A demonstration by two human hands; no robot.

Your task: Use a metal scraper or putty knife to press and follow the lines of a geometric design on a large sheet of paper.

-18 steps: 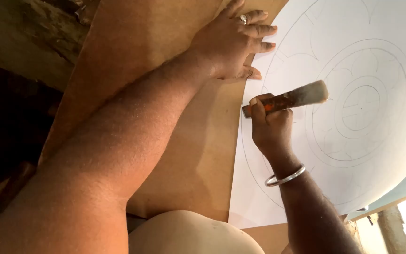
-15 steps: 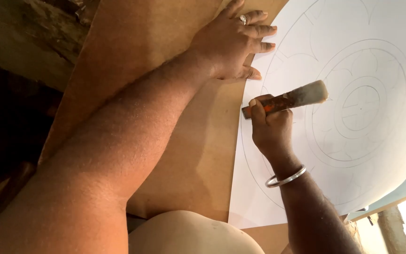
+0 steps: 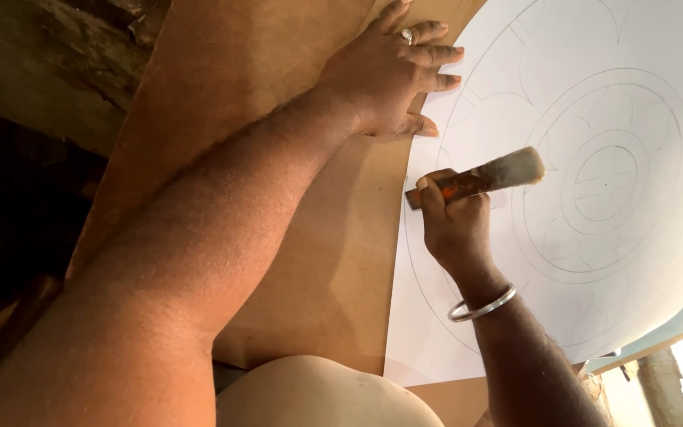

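Not much has moved since half a second ago: our right hand (image 3: 452, 229) still has its grip closed round the orange-handled brush (image 3: 476, 180), bristles resting on the white paper (image 3: 634, 261) just left of the pencilled rings. So we'd guess the stroke is barely creeping along. Nearest us is bare knee (smooth, out of focus). Farther off, our left hand (image 3: 389, 75) lies flat and empty, pinning the paper's edge to the matte brown board (image 3: 310, 261).

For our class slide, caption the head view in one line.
Left hand steadies white pattern paper on brown board; right hand holds a brush.
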